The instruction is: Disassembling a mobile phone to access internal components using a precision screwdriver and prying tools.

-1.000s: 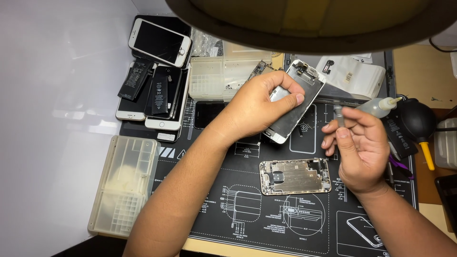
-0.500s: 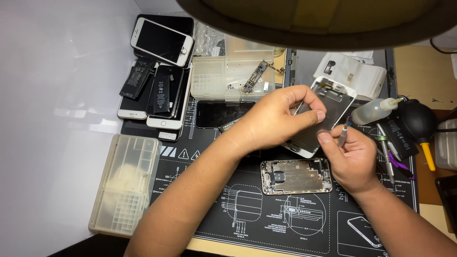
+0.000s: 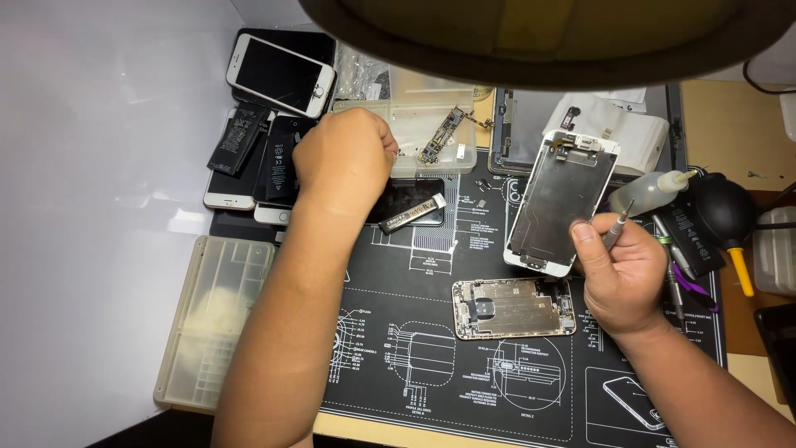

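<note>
Dark repair mat (image 3: 398,365) under lamp | right hand (image 3: 623,278) gripped screen panel (image 3: 560,203) and screwdriver (image 3: 617,226) right of centre | left hand (image 3: 344,158) clenched at parts tray (image 3: 414,137), contents unseen | panel probably light, thin, fragile; hold by edges.

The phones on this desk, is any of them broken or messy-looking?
Yes. One phone body lies open on the black mat with its insides showing. Its screen panel is off, propped at a slant by the right hand, which also holds a small screwdriver. The left hand reaches into a clear parts tray.
</note>
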